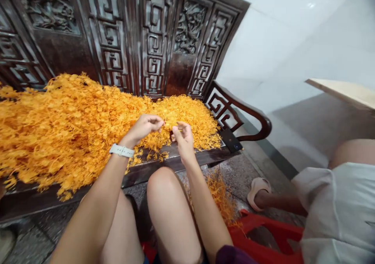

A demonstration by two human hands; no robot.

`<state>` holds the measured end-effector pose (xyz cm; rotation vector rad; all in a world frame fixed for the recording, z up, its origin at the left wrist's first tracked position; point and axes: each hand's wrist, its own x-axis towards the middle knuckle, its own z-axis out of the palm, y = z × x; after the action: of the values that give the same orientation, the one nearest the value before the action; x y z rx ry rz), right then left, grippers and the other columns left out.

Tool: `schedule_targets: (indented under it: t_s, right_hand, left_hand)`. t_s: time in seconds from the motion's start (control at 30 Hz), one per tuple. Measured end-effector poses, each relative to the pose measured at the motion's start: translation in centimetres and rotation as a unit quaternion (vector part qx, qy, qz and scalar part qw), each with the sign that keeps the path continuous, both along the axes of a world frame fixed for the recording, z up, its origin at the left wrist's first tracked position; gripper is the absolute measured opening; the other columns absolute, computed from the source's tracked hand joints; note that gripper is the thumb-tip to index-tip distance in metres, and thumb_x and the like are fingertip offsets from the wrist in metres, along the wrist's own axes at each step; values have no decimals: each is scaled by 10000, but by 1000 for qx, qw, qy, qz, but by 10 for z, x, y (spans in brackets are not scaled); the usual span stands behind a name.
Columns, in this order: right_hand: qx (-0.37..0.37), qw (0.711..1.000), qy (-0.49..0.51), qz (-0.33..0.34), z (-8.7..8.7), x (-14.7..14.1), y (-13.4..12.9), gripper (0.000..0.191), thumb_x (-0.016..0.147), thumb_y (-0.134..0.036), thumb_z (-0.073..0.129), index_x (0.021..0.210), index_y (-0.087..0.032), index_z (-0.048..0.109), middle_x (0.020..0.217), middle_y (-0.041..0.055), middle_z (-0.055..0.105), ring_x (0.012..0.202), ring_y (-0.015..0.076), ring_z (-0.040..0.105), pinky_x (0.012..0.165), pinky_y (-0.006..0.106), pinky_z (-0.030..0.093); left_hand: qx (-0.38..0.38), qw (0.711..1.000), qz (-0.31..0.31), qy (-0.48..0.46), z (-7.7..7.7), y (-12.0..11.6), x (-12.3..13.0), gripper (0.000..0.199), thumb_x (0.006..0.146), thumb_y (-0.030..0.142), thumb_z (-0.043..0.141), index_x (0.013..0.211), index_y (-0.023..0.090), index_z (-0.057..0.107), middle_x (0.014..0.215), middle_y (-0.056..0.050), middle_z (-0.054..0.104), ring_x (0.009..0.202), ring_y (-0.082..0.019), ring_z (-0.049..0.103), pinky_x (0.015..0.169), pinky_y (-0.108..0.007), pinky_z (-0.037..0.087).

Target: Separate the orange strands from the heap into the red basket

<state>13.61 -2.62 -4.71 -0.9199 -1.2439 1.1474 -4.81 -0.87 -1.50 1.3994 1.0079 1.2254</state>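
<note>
From my remote head view, I record a frilly, stringy heap of orange pieces (88, 119) along the bench (181, 72), dark glossy wood with angular fretwork and carved panels. My left hand (148, 127), wearing a pale strap (122, 150) with small illegible marks, has thumb and forefinger pinched together; I cannot tell what they grip. My right hand (184, 139) is half curled, a thin yellow strand (179, 130) at its fingertips, grip unclear. Both are over the heap's near edge. A dark phone (231, 140) lies at the seat's right end. Near right: smooth red plastic (266, 232).
</note>
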Motion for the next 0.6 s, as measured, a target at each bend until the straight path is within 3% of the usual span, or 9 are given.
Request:
schedule_targets:
  t_s: [0.1, 0.2, 0.3, 0.37, 0.43, 0.47, 0.53, 0.57, 0.6]
  right_hand:
    - [17, 997, -35, 73, 5, 4, 6, 371, 938, -567, 723, 1013, -223, 606, 828, -17, 608, 710, 134, 553, 673, 266, 451]
    - [39, 993, -60, 93, 12, 6, -5, 400, 966, -563, 701, 814, -210, 590, 702, -27, 580, 659, 127, 509, 685, 268, 424]
    - [12, 988, -73, 134, 19, 5, -39, 446, 985, -550, 688, 725, -203, 584, 640, -29, 564, 612, 119, 484, 653, 261, 410]
    - [-21, 971, -73, 227, 24, 4, -73, 450, 981, -564, 687, 719, -206, 611, 639, -26, 584, 575, 113, 497, 614, 251, 425]
    - [-38, 888, -101, 447, 29, 5, -109, 426, 915, -605, 746, 743, -222, 671, 683, -8, 656, 598, 134, 610, 616, 254, 500]
    - [-29, 808, -128, 575, 31, 6, -124, 402, 853, -612, 806, 752, -239, 698, 702, 1, 690, 652, 164, 684, 642, 263, 543]
    - [-3, 707, -167, 687, 37, 10, -143, 354, 742, -590, 903, 731, -282, 729, 689, 0, 723, 709, 205, 753, 631, 263, 568]
    - [12, 698, -178, 694, 41, 13, -144, 342, 726, -583, 916, 714, -293, 736, 657, -5, 718, 698, 207, 758, 602, 257, 561]
    - [34, 732, -188, 654, 46, 17, -140, 352, 740, -597, 903, 691, -291, 737, 611, -10, 699, 652, 198, 744, 562, 250, 543]
  left_hand:
    - [21, 999, -18, 33, 1, -4, 9, 244, 775, 425, 809, 686, 200, 777, 652, -33, 684, 620, -156, 554, 630, -308, 424]
    - [48, 997, 59, 24, -1, -8, 21, 254, 748, 427, 812, 672, 190, 761, 643, -31, 682, 623, -160, 573, 633, -302, 435]
    - [59, 992, 111, 29, -7, -9, 25, 225, 709, 388, 813, 642, 190, 727, 649, -34, 685, 639, -175, 591, 632, -305, 442]
    - [63, 986, 146, 40, -10, -5, 22, 184, 705, 357, 791, 660, 191, 726, 685, -39, 699, 672, -183, 605, 646, -304, 447]
    - [48, 972, 230, 15, -13, 1, 14, 147, 715, 332, 743, 699, 188, 720, 688, -30, 683, 660, -168, 581, 638, -291, 427]
    - [28, 963, 267, -9, -14, 5, 9, 145, 715, 329, 725, 722, 185, 717, 682, -26, 673, 639, -156, 559, 625, -283, 410]
    - [-18, 957, 284, -55, -14, 10, 0, 177, 701, 344, 726, 754, 175, 714, 672, -23, 661, 614, -139, 529, 609, -271, 390]
    - [-32, 959, 274, -69, -13, 11, -3, 197, 695, 357, 737, 759, 172, 713, 668, -24, 657, 611, -135, 520, 605, -267, 384]
    - [-36, 961, 262, -77, -11, 11, -5, 215, 690, 372, 751, 760, 172, 713, 670, -26, 657, 616, -133, 520, 605, -265, 382]
